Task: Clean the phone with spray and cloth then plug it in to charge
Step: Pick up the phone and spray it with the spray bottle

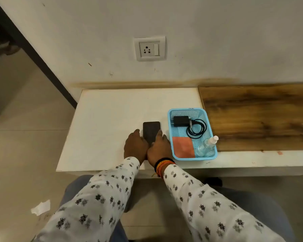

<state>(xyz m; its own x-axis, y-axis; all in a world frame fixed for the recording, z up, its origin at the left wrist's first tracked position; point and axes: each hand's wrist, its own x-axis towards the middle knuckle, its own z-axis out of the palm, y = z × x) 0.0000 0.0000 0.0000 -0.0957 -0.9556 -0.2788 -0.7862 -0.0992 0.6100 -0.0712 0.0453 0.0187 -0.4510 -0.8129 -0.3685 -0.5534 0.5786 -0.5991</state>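
Note:
A black phone lies flat on the white table, screen dark. My left hand rests against its left edge and my right hand against its right edge; both cover the phone's near end. To the right stands a blue basket holding a black charger with a coiled black cable, a folded orange cloth and a clear spray bottle with a white nozzle. A white wall socket sits on the wall above the table.
A wooden board covers the table surface right of the basket. The table's left edge drops to a tiled floor, where a crumpled paper scrap lies. A dark door frame runs along the wall at the left.

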